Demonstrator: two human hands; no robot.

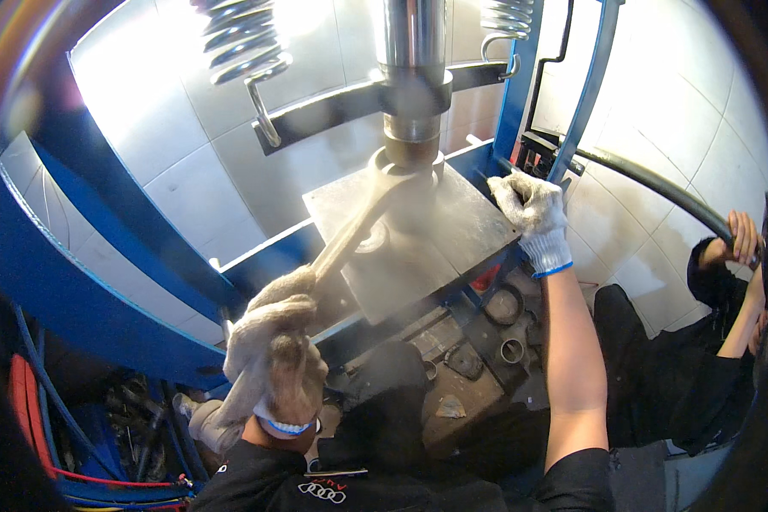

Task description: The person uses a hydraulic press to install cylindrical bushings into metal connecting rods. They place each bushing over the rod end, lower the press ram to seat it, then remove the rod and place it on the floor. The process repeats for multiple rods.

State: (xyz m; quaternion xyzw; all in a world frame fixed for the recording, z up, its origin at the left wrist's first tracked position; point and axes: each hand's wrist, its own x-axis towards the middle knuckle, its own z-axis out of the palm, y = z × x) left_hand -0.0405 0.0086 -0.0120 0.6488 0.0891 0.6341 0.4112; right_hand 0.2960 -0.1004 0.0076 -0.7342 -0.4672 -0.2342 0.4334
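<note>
A grey metal connecting rod [347,235] slants across a thick steel plate [418,264], its ringed small end [386,171] beneath the ram [412,111] of a blue-framed press. In a dirty white knit glove, my left hand [273,341] is closed round the rod's shank, with the lower end partly hidden behind the glove. My right hand [533,205], also gloved, is beside the plate's right corner near the blue frame. Its fingers are curled in; whatever they may hold is hidden.
Two coil springs [243,38] hook onto a black crossbar [324,111]. At right, another person's hand [742,239] grips a long black lever [657,183]. Below the plate lie metal rings [512,350] and loose parts. Red hoses [26,401] run at lower left.
</note>
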